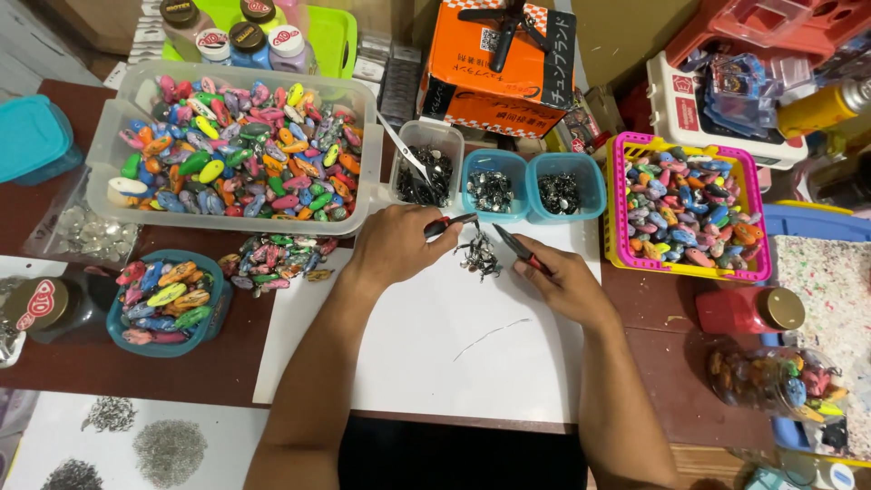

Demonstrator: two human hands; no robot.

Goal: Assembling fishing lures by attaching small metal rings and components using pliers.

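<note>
Small metal-parts pile [479, 256] sits mid-frame btwn both hands, just right of left hand [396, 243] and upper-left of right hand [564, 283], each gripping red-handled pliers, tips angled inward.

Dark brown wooden table [54, 358], evenly lit
</note>
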